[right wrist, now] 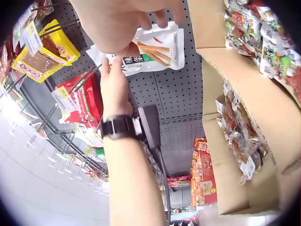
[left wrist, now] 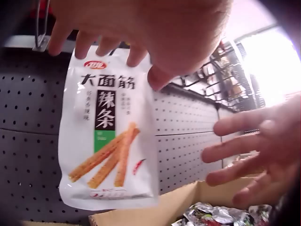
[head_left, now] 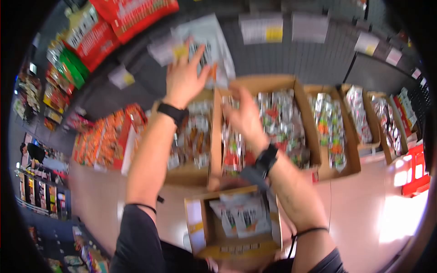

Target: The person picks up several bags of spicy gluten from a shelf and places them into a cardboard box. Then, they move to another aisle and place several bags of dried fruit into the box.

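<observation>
A white snack packet (head_left: 218, 50) with printed sticks on its front hangs upright against the pegboard, below the price tags. Across its top reaches my left hand (head_left: 184, 84), fingers spread over the upper edge and thumb along the right side. In the left wrist view those fingertips overlap the top of the same packet (left wrist: 106, 155). My right hand (head_left: 246, 116) is raised to the right of the packet, fingers extended and holding nothing. Near my body stands a small cardboard box (head_left: 236, 251) with similar white packets (head_left: 246, 216) inside.
Cardboard display boxes (head_left: 298, 118) of small wrapped snacks line the shelf below the pegboard. Orange packets (head_left: 100, 141) lie at left, with red bags (head_left: 95, 41) hanging above. A metal hook (left wrist: 41, 37) juts out beside the left hand. A red basket (head_left: 416, 170) stands far right.
</observation>
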The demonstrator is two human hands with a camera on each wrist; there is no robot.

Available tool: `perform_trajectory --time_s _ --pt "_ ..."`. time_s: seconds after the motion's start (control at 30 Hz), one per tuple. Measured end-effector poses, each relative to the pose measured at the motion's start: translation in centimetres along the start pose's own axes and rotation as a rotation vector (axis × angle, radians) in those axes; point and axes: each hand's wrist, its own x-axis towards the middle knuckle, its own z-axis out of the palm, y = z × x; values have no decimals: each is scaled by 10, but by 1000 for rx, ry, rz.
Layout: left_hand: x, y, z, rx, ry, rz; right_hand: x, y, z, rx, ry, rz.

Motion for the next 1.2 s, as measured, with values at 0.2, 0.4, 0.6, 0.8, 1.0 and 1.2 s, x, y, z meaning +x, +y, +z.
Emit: perform_trajectory --time_s 0.2,0.4,0.6,0.8,1.0,1.2 --pt "-113 88 -109 -683 -477 139 8 -10 -34 407 -282 185" --pt "-259 166 -68 -359 -751 592 3 -21 -31 317 -362 183" --pt "-295 190 -39 -412 -659 605 -10 -25 -19 22 -599 8" --pt "-266 175 -70 -700 -925 673 -13 -25 -23 -20 -712 45" --pt "-125 43 -146 -939 -572 96 -9 -12 -45 297 -861 257" --pt "-81 -6 -124 -823 -90 -530 -17 -35 -21 313 -928 60"
